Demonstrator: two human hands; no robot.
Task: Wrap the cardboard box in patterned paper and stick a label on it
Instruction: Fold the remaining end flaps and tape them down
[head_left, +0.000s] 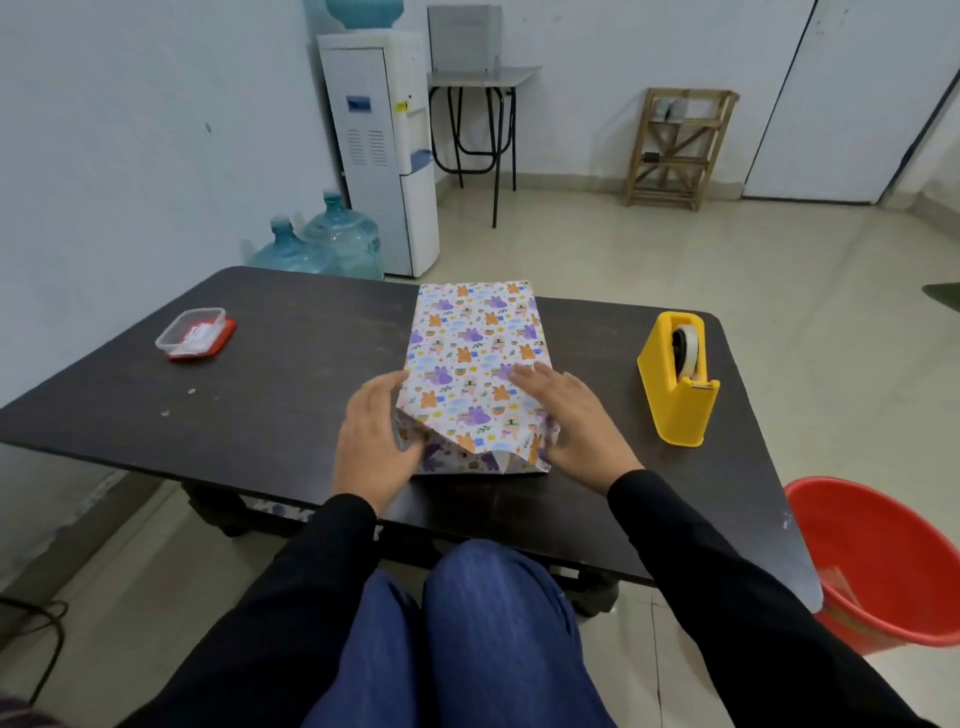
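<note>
The box (470, 358) lies lengthwise in the middle of the dark table (291, 374), covered in white paper with purple and orange cartoon prints. Its near end shows folded paper flaps, with a triangular flap hanging down. My left hand (371, 439) presses flat against the near left side of the box, fingers straight. My right hand (569, 415) lies flat on the top near the right corner, its fingers spread over the paper. The cardboard itself is hidden under the wrapping.
A yellow tape dispenser (678, 379) stands right of the box. A small clear container with a red lid (195, 333) sits at the far left of the table. A red bucket (883, 561) stands on the floor at the table's right end.
</note>
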